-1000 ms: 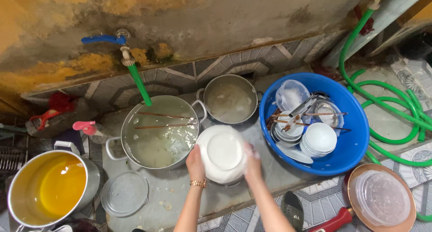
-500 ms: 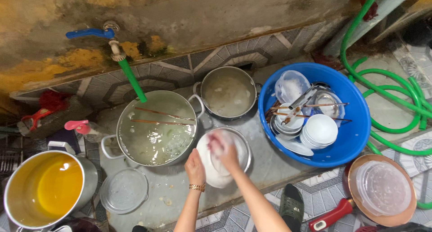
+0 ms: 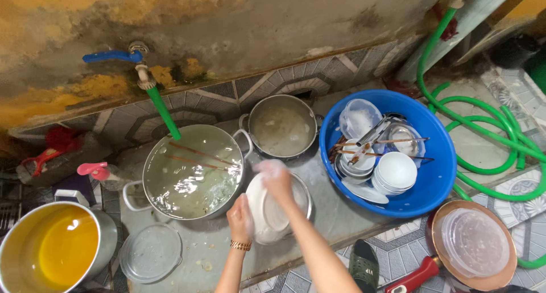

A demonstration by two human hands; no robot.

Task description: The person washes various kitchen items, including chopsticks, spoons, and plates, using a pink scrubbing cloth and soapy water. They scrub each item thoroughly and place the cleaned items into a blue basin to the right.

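Both hands [image 3: 259,205] grip round glossy white plate [image 3: 266,212].

Wall: stained concrete wall [image 3: 273,20] beyond the hands, blotched yellow and grey.
Tap: blue-handled tap [image 3: 116,56] up and left of the hands, a short green tube [image 3: 164,112] hanging from it.
Floor: wet grey slab [image 3: 335,213] under the hands, patterned tiles [image 3: 398,250] at its edge.
Hose: green garden hose [image 3: 483,128] coiled far right.
Light: soft daylight, no hard shadows.
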